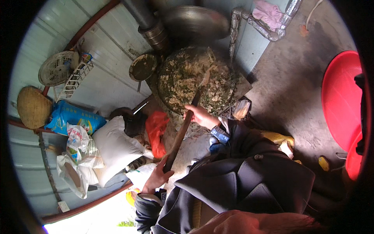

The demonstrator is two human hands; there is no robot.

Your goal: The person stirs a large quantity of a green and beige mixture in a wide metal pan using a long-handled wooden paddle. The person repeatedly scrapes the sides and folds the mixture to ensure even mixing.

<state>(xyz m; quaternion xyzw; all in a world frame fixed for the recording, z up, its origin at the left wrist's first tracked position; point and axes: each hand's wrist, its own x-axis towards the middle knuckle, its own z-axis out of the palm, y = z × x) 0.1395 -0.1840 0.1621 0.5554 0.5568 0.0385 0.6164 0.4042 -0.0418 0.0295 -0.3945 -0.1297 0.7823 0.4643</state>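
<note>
A long wooden-handled stirring tool (182, 130) slants up from the lower left into a large round cooking pot (163, 102). My right hand (200, 116) grips its shaft partway along, close to the pot's near rim. Lower down, my left hand (156, 177) is wrapped around the shaft near its lower end. Filling the pot is a lumpy mash of pale clumps and chopped greens (190, 79). The tool's far end is pale and rests in or on this mash; its exact shape is hard to tell.
Behind the pot stand a large metal lid or pan (195, 23) and a stovepipe (143, 14). A ladle (143, 68) is left of it. Firewood (242, 108) lies at right. Sacks (117, 149) and a red plastic bag (157, 131) sit left; a red basin (340, 99) stands far right.
</note>
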